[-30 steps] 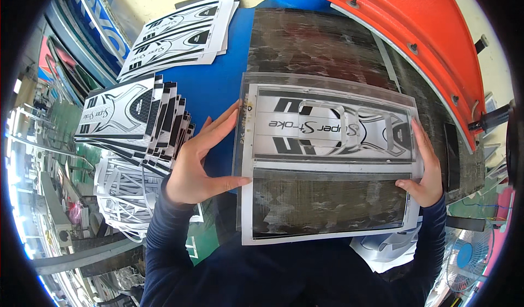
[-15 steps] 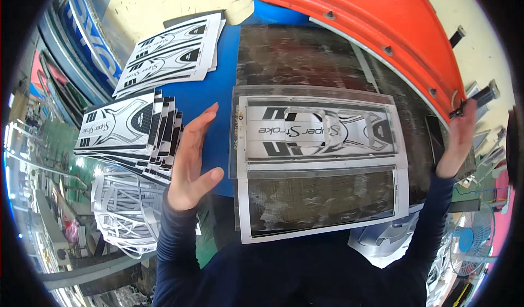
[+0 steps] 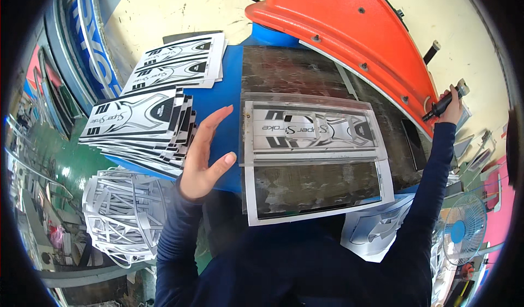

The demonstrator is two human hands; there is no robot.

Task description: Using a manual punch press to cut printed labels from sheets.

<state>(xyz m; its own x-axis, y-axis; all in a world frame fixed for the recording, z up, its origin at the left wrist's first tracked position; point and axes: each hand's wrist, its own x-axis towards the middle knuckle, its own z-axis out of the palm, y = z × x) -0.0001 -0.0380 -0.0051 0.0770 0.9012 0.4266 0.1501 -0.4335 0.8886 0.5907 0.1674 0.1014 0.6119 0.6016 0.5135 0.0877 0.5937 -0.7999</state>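
Gripping black handle [image 3: 443,104] with right hand [image 3: 452,109] fingers | left hand [image 3: 206,154] spread (hovering) beside printed sheet [image 3: 311,128]

Single head view, fisheye, looks steeply down from above person's chest onto press bed [image 3: 295,72]. Close range: sheet [image 3: 314,159] fills centre, forearms enter from lower edge. Rim bends edges; floor at left, fan [image 3: 464,230] at lower right. No second view.
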